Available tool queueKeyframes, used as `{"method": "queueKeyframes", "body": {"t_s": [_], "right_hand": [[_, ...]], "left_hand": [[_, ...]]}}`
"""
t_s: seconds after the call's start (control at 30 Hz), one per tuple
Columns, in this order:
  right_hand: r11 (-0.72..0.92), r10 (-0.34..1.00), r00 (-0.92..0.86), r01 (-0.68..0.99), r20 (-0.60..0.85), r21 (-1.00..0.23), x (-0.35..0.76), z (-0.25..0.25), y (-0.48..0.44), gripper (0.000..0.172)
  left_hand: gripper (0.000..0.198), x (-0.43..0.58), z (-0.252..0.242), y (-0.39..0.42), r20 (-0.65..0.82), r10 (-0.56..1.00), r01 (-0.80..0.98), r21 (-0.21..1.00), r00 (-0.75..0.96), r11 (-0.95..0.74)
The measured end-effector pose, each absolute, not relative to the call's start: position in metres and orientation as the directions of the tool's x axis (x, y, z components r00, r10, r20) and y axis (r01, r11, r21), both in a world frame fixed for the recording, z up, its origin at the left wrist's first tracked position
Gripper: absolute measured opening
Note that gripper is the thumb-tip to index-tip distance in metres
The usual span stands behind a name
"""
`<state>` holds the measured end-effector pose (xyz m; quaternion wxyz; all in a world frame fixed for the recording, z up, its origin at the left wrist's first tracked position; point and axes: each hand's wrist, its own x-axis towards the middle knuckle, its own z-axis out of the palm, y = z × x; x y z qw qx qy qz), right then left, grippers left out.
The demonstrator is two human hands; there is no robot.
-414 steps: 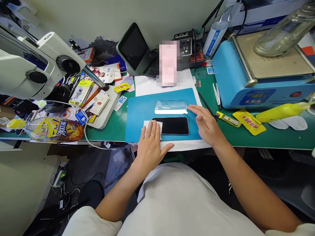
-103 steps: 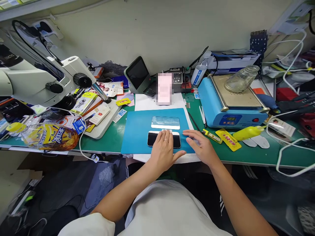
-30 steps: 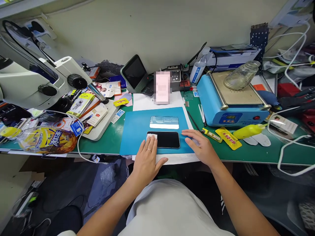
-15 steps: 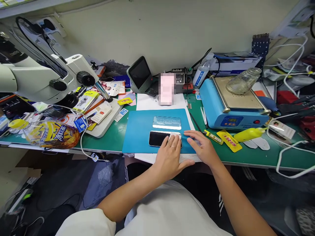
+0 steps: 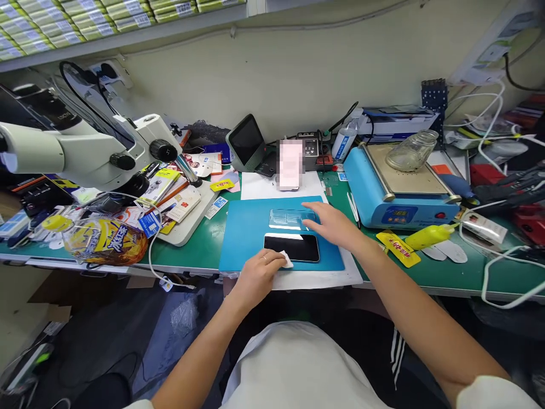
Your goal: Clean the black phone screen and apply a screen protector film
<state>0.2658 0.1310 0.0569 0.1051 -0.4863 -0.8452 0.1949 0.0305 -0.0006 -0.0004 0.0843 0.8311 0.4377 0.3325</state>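
Observation:
A phone point(image 5: 293, 248) with a dark screen lies face up on a blue mat point(image 5: 242, 227). At its near left corner my left hand point(image 5: 260, 275) is closed on a small white wipe point(image 5: 286, 259). Just beyond the phone lies a clear screen protector point(image 5: 285, 218), parallel to it. Over that sheet's right end is my right hand point(image 5: 334, 224), thumb and fingers apart; whether they touch the sheet I cannot tell. A pink phone-shaped thing point(image 5: 290, 165), blurred out, stands upright behind the mat.
A microscope point(image 5: 97, 150) overhangs the left side, above a bottle of tea point(image 5: 108, 241) and piled papers. To the right sits a blue heating plate point(image 5: 400, 199) with a glass jar point(image 5: 411, 150) on top. Nearby lie a yellow packet point(image 5: 398, 248) and a yellow squeeze bottle point(image 5: 430, 237).
My left hand has moved off the phone's screen to its near left corner, wipe in its fingers. My right hand has reached forward from beside the phone to the screen protector. The view has shifted.

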Motion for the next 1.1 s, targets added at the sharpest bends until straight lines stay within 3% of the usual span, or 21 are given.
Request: {"method": "queueKeyframes", "body": {"t_s": [0.17,0.33,0.47,0.6,0.7,0.87,0.97,1.1], "right_hand": [[0.458,0.838,-0.529,0.816,-0.137,-0.352,0.251,0.048,0.160,0.069],[0.442,0.843,-0.504,0.848,-0.186,-0.292,0.243,0.049,0.170,0.056],[0.459,0.845,-0.515,0.837,-0.143,-0.299,0.245,0.054,0.161,0.045],[0.553,0.798,-0.603,0.730,0.001,-0.402,0.254,0.056,0.140,0.023],[0.672,0.710,-0.678,0.569,0.192,-0.473,0.260,0.050,0.121,0.029],[0.800,0.599,-0.641,0.452,0.479,-0.395,0.261,0.028,0.086,0.027],[0.843,0.539,-0.665,0.424,0.517,-0.332,0.262,0.016,0.070,0.027],[0.841,0.540,-0.679,0.423,0.497,-0.337,0.267,0.008,0.063,0.026]], "left_hand": [[0.034,-0.012,0.006,0.018,0.530,0.833,0.765,0.469,0.157,-0.442],[0.023,-0.029,0.006,0.029,0.496,0.864,0.790,0.495,0.084,-0.361],[0.024,-0.021,0.006,0.023,0.470,0.879,0.777,0.524,0.079,-0.350],[0.031,-0.017,0.007,0.021,0.440,0.896,0.760,0.562,0.059,-0.326],[0.034,-0.017,0.012,0.023,0.408,0.909,0.745,0.581,0.081,-0.328],[0.043,-0.011,0.023,0.022,0.373,0.911,0.710,0.593,0.174,-0.379],[0.049,-0.008,0.024,0.016,0.310,0.915,0.707,0.584,0.260,-0.399],[0.072,-0.007,0.018,0.016,0.145,0.939,0.738,0.585,0.313,-0.336]]}}
